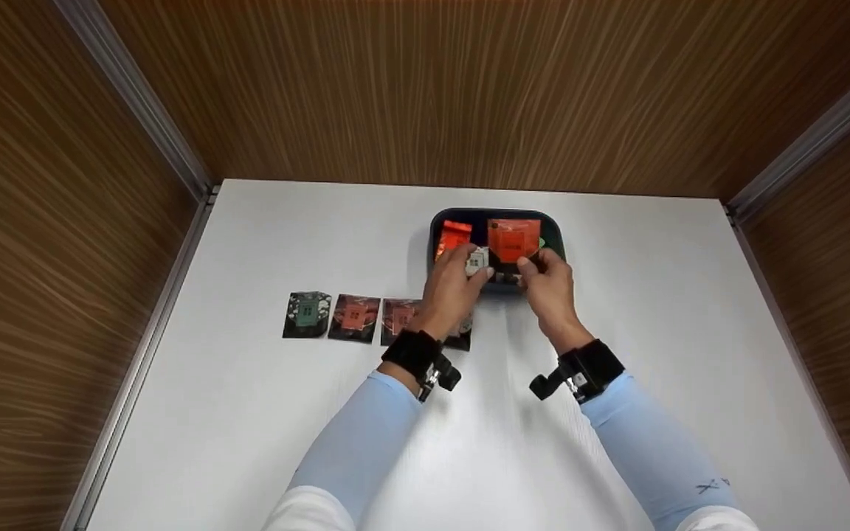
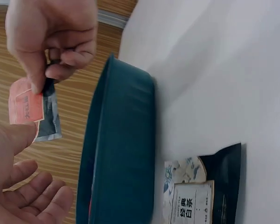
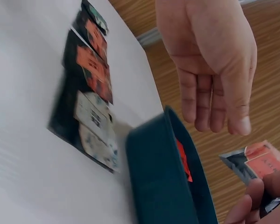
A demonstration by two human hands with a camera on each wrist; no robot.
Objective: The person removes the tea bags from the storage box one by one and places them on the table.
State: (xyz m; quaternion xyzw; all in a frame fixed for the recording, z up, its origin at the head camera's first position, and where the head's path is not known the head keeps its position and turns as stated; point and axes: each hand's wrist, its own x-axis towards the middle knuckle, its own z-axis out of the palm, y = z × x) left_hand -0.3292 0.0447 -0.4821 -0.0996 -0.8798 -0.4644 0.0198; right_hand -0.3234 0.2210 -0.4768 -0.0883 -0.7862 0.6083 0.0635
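My right hand (image 1: 549,290) pinches a red-and-black tea packet (image 1: 511,242) by its lower part, above the dark teal bin (image 1: 559,234). To its left, my left hand (image 1: 451,290) has its fingers extended and holds nothing. In the right wrist view a gap shows between the left hand (image 3: 214,70) and the held packet (image 3: 263,161). The left thumb (image 2: 21,135) overlaps the packet's edge in the left wrist view. Inside the bin lie a bright red packet (image 1: 456,234) and a whitish one (image 1: 478,259), partly covered by the left hand.
A row of tea packets lies on the white table (image 1: 248,413), left of the bin: a green one (image 1: 307,315), a red one (image 1: 354,317), another red one (image 1: 397,318) and a white-and-black one (image 2: 196,196) partly under the left wrist. Wood-grain panels (image 1: 425,88) enclose the table.
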